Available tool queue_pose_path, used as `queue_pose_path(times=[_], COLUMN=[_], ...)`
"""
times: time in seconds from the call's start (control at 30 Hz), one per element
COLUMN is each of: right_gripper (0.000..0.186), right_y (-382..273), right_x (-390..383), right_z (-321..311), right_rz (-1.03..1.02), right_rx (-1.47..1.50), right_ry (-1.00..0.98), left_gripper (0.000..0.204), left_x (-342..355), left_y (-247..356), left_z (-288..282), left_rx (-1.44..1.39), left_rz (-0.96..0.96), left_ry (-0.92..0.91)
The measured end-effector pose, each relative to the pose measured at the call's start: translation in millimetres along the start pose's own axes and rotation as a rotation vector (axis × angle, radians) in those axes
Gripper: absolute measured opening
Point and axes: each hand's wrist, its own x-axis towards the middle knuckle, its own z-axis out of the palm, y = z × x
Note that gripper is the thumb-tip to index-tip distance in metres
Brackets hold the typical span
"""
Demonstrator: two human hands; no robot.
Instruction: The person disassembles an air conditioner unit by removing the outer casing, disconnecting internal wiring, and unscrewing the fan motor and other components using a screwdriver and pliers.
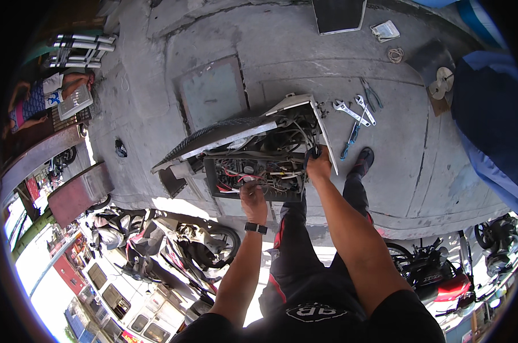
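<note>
An opened metal appliance housing [324, 131] with a mesh panel [207, 137] sits on the pavement below me. At its front is a dark open box [210, 177] packed with circuit parts and red, white and black wires [230, 174]. My left hand [252, 197] has curled fingers at the box's lower rim, by the red wires; what they hold is too small to tell. My right hand [319, 166] is closed around something dark at the housing's right side, partly hidden. Two adjustable wrenches [346, 110], pliers [373, 94] and a blue-handled tool [348, 146] lie to the right.
A seated person [33, 106] is at the left beside white folded frames [82, 46]. Motorcycles [207, 246] stand behind me. At the right lie a blue cover [484, 108], a cord coil [396, 55] and discs [440, 83]. A dark panel [339, 14] lies ahead.
</note>
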Motion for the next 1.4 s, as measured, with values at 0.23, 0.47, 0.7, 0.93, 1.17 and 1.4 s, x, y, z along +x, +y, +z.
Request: queue_pose_path(times=[0.23,0.47,0.7,0.93,1.17,1.4], right_gripper=[0.050,0.050,0.048,0.050,0.054,0.052], right_y=[20.1,-1.6,-18.2,-7.6,-8.7,-26.9], right_x=[11.5,7.6,13.8,30.1,44.5,32.2], right_z=[15.6,1.7,0.4,5.6,5.4,2.6], right_rz=[-0.084,-0.039,0.010,-0.002,0.056,-0.046], right_rx=[-0.045,0.018,0.227,0.296,0.365,0.191], right_ry=[0.101,0.065,0.033,0.042,-0.007,-0.010], left_gripper=[0.050,0.104,0.104,0.102,0.104,0.105], left_x=[4.6,22.9,30.7,27.4,31.1,37.0], left_y=[-84.8,-85.2,-75.6,-85.5,-75.4,-72.0], left_z=[-81.9,-57.6,-29.9,-42.7,-37.6,-38.2], left_rx=[-0.328,-1.079,-1.305,-1.209,-1.250,-1.229], left_rz=[-0.693,-0.752,-0.664,-0.687,-0.683,-0.710], left_ry=[0.417,0.027,0.050,-0.074,-0.020,0.085])
